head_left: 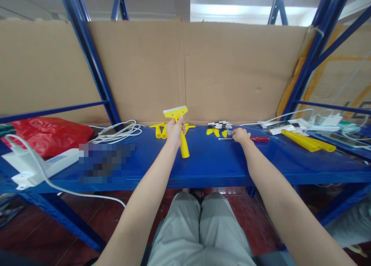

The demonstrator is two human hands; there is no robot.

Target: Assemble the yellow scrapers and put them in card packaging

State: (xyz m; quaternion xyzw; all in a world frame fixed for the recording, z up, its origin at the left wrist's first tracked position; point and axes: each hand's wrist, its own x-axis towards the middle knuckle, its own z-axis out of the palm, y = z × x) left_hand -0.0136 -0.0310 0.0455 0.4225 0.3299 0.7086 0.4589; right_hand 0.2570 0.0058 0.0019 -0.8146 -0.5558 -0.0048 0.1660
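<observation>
My left hand (pixel 174 131) is closed round the neck of a yellow scraper (pixel 184 144), held up with its wide blade head at the top and its handle pointing down. My right hand (pixel 240 135) reaches to the blue tabletop, fingers drawn together at a little heap of small shiny parts (pixel 229 132); what they grip is hidden. Under that hand lies a screwdriver (pixel 260 139) with a red handle, its shaft showing on the left. Small yellow plastic pieces (pixel 213 132) and a bundle of black-and-white strips (pixel 220 125) lie just left of the right hand.
More yellow scraper parts (pixel 159 130) stand behind my left hand. Yellow tubular handles (pixel 307 141) lie at the right, near white cables and a phone-like device (pixel 343 139). A red plastic bag (pixel 52 133), a white power strip (pixel 53 166) and coiled cable (pixel 118 132) occupy the left. Cardboard (pixel 232 69) backs the shelf.
</observation>
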